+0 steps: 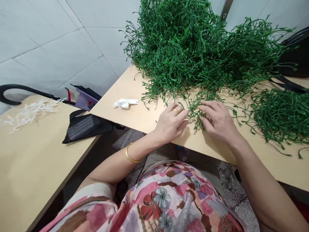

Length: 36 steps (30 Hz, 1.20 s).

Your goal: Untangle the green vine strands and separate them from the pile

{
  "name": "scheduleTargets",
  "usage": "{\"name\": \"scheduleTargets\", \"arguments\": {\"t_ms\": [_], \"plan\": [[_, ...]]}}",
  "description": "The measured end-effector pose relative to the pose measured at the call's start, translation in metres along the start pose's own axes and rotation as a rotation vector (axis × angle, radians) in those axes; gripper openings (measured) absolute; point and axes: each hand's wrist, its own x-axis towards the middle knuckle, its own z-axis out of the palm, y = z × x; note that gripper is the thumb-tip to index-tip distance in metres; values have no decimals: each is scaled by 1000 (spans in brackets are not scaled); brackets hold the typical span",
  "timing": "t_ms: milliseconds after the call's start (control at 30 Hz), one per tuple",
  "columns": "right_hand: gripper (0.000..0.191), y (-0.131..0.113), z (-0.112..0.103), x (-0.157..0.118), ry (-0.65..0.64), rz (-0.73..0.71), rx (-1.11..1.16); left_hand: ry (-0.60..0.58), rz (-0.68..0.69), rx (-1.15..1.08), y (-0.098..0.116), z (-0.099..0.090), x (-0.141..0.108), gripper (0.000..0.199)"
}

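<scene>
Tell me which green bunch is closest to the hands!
The little bunch, right between the left hand and the right hand. The big heap is behind it, and the other pile is off to the right.

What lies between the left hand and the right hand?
A small tangle of green stems lies on the table between the left hand and the right hand, seen in the head view.
</scene>
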Motion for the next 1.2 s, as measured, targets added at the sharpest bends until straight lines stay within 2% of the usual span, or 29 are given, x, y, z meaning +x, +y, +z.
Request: {"name": "scheduleTargets", "arguments": {"t_ms": [100,200,333,467,567,633,700,767,867,967,1000,1067,1133,1167,1200], "plan": [[36,10,11,-9,-14,78,-158,-122,-8,62,-3,16,9,23],[35,25,11,-19,-16,199,-287,-243,-34,123,-10,24,11,26],[34,43,4,-25,-67,309,-360,-306,3,107,-15,19,8,23],[30,52,-11,-20,-109,386,-274,-337,13,95,-14,14,4,20],[29,46,-26,-10,50,436,-181,-303,24,129,-12,16,4,22],[30,35,-32,-1,160,371,-97,-259,50,155,-8,20,6,22],[29,22,-29,9,179,287,-29,-235,83,164,-2,23,7,24],[30,13,-19,16,149,288,-29,-229,118,148,6,24,7,24],[47,11,1,18,59,421,-82,-296,201,-10,14,16,4,21],[50,19,14,14,-32,500,-86,-456,256,-440,10,-2,4,18],[49,22,16,12,-39,509,-74,-456,208,-595,5,-7,6,17],[49,29,16,9,-23,523,-27,-272,-14,-774,-8,-12,13,18],[47,37,14,9,8,524,47,-15,-283,-743,-21,-9,23,25],[45,40,14,10,35,514,89,27,-389,-672,-26,-5,28,27],[43,44,13,12,70,503,129,-15,-442,-604,-28,1,33,29]]}}
